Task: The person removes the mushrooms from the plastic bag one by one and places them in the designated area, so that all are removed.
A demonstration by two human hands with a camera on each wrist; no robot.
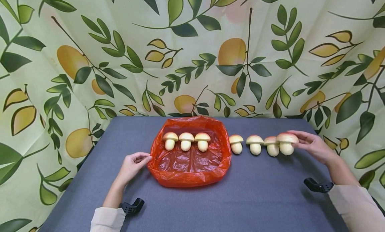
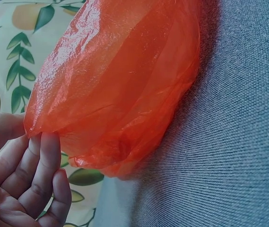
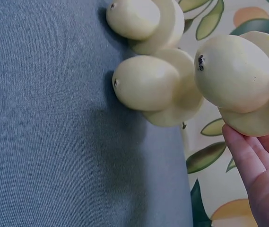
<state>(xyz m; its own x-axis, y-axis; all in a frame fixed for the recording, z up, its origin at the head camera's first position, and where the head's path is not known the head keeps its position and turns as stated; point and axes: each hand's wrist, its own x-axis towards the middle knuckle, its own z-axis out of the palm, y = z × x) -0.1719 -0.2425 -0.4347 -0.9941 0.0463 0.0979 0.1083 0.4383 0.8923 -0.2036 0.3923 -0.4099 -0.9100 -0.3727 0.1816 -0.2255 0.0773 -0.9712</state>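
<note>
My left hand [image 1: 134, 164] pinches the left rim of a red plastic bag [image 1: 189, 180], which stands wide open on the table. In the left wrist view, thumb and fingertips meet on the edge of the bag. Inside, three toy mushrooms [image 1: 186, 142] with pale stems and reddish caps lie in a row. At the right, my right hand [image 1: 314, 147] holds another mushroom [image 1: 287, 142] by its cap, raised off the table. In the right wrist view, the held mushroom [image 3: 236, 75] shows its stem end, and the fingers are partly hidden behind the cap.
Three more mushrooms lie in a row right of the bag: one against its rim [image 1: 236, 144], one in the middle [image 1: 255, 145], one beside the held mushroom [image 1: 271, 146]. A grey cloth covers the table [image 1: 240, 205]. Leaf-patterned fabric [image 1: 192, 58] hangs behind and at the sides.
</note>
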